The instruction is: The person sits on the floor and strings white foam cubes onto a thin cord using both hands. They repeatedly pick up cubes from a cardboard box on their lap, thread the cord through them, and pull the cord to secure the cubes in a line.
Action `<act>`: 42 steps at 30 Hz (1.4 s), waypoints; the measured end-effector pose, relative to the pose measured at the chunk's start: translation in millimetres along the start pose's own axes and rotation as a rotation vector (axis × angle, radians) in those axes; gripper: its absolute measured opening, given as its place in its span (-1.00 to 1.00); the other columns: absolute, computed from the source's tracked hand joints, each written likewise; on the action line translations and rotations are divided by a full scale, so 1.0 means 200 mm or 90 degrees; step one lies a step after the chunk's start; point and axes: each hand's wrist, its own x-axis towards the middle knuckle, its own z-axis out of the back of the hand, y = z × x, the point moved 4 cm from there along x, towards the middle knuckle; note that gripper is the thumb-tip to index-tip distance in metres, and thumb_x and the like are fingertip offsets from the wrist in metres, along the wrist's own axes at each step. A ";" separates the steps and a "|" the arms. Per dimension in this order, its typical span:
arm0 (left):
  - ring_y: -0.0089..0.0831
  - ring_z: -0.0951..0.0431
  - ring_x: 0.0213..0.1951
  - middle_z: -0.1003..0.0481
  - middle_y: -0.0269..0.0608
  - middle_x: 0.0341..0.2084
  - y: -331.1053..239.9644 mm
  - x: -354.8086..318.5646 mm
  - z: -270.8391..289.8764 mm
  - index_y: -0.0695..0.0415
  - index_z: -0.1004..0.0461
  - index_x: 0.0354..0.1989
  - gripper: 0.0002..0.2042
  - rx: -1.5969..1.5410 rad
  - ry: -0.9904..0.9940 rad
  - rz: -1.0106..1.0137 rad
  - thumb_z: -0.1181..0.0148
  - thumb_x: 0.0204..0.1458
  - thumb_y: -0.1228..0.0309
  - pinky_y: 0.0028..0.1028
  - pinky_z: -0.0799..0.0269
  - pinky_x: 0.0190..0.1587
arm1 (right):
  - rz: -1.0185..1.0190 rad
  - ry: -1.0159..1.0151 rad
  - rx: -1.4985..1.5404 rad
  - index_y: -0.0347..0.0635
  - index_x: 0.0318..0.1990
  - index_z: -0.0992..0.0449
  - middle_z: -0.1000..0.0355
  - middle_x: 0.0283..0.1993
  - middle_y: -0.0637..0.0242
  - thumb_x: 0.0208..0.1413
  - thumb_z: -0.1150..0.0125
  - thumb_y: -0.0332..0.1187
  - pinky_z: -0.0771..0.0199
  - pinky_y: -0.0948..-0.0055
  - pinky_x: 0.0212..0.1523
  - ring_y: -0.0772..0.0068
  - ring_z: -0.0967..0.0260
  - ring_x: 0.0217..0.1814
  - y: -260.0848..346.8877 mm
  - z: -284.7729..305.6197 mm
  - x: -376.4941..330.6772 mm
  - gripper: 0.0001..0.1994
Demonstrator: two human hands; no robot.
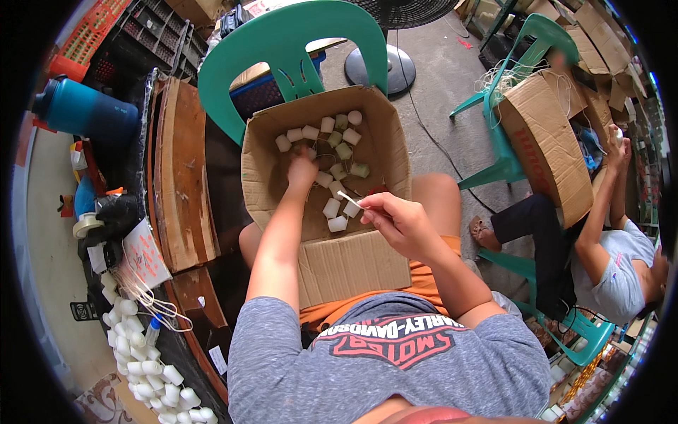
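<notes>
An open cardboard box (pixel 353 258) rests against my lap, tilted toward me. Several small white cylinders (pixel 337 224) lie inside, along with several pale green ones (pixel 344 150); thin string shows among some of them. My left hand (pixel 304 168) reaches into the left part of the box, its fingertips blurred beside a white cylinder. Whether it grips anything cannot be made out. Over the box's right side, my right hand (pixel 395 219) pinches a short, thin white cord (pixel 349 199) between thumb and forefinger, its free end pointing up and left.
A green plastic chair (pixel 212 78) stands behind the box, near a fan base (pixel 381 71). At left are a blue bottle (pixel 92 109), wooden boards (pixel 185 169) and bunched white cylinders (pixel 145 367). On the right, a co-worker (pixel 621 268) sits by another cardboard box (pixel 547 145).
</notes>
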 end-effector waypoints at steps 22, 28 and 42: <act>-0.48 -0.50 -0.20 -0.49 -0.27 -0.25 0.03 -0.80 0.03 0.09 -0.39 -0.10 -0.71 -1.194 0.364 0.163 -0.02 0.16 0.16 -0.32 -0.39 0.00 | 0.225 -0.229 -0.346 -0.12 -0.43 -0.52 -0.49 -0.47 0.34 -0.04 -0.26 -0.34 -0.44 0.43 -0.50 0.33 -0.47 -0.47 -0.43 -0.39 -0.10 -0.91; -0.44 -0.48 -0.16 -0.48 -0.30 -0.24 0.02 -0.82 0.00 -0.04 -0.37 -0.11 -0.77 -1.160 0.384 0.148 -0.08 0.13 0.17 -0.33 -0.37 0.01 | 0.232 -0.245 -0.366 -0.14 -0.43 -0.53 -0.49 -0.49 0.32 -0.07 -0.29 -0.38 -0.44 0.44 -0.53 0.36 -0.46 -0.53 -0.43 -0.39 -0.12 -0.92; -0.39 -0.48 -0.12 -0.45 -0.26 -0.20 0.01 -0.82 0.06 0.01 -0.30 -0.04 -0.70 -1.114 0.221 0.096 -0.12 0.12 0.19 -0.31 -0.41 -0.03 | 0.164 -0.216 -0.317 -0.20 -0.30 -0.46 -0.42 -0.36 0.21 -0.02 -0.20 -0.41 -0.45 0.31 -0.29 0.18 -0.42 -0.29 -0.41 -0.40 -0.10 -0.87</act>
